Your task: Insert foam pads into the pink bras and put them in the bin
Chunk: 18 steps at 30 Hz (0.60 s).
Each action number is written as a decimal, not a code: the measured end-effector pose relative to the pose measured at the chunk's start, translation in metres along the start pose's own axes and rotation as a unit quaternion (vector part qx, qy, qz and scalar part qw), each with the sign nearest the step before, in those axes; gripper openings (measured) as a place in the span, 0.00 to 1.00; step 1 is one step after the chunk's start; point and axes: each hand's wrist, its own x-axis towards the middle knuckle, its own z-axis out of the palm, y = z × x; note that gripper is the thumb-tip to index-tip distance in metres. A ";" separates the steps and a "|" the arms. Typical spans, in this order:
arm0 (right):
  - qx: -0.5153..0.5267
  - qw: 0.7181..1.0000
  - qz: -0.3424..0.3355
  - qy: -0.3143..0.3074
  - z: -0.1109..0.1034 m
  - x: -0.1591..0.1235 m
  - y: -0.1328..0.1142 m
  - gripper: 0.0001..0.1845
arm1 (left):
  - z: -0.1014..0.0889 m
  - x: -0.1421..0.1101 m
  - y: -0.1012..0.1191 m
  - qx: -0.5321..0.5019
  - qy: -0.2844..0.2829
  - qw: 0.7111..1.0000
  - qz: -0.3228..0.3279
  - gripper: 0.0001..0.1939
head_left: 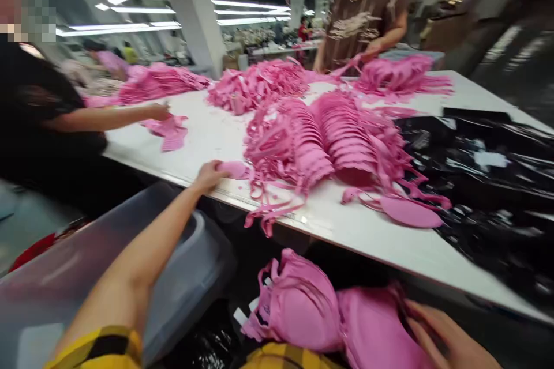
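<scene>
Pink bra (309, 311) | long axis crosswise, right end nearer | right hand (450, 337) alongside

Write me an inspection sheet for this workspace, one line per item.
Surface: white table, partly covered by pink piles.
Things: pink bra below the table edge; nested pink cups on top.
Clutter: loose straps, black plastic at right, translucent bin at lower left.
Hands: left hand holds a pink pad; right hand at the bra, grip unclear.
Cables: nothing seen.
Surroundings: person in black, person in brown, ceiling lights.
</scene>
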 end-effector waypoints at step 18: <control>0.344 0.922 -0.023 -0.178 -0.023 0.004 -0.125 0.30 | 0.058 -0.232 0.101 -0.185 -0.325 0.917 0.141 0.11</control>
